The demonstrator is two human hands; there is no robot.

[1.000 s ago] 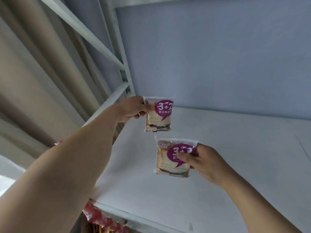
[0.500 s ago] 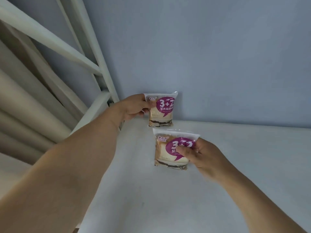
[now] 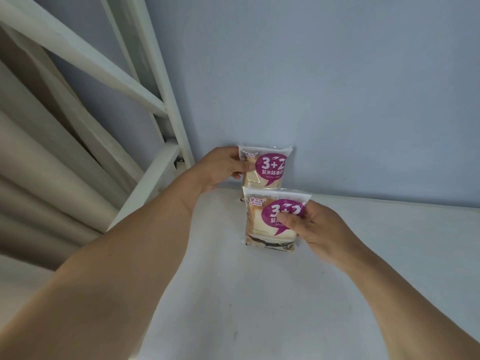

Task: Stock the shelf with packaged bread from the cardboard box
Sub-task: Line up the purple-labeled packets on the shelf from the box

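Note:
Two clear bread packets with purple "3+2" labels stand upright on the white shelf board point(image 3: 285, 307). The back packet point(image 3: 267, 167) is against the pale blue back wall, and my left hand point(image 3: 223, 170) pinches its upper left edge. The front packet point(image 3: 270, 219) stands just before it and hides its lower part. My right hand point(image 3: 314, 227) grips the front packet's right side, thumb on the purple label. The cardboard box is out of view.
White metal shelf uprights and cross rails point(image 3: 171, 120) rise at the left, with beige curtain folds point(image 3: 39, 152) behind them. The shelf board stretches bare to the right along the blue wall point(image 3: 337, 87).
Both hands have carried the packets deeper towards the back wall. The back packet now stands at the wall, and the front one has closed up right before it.

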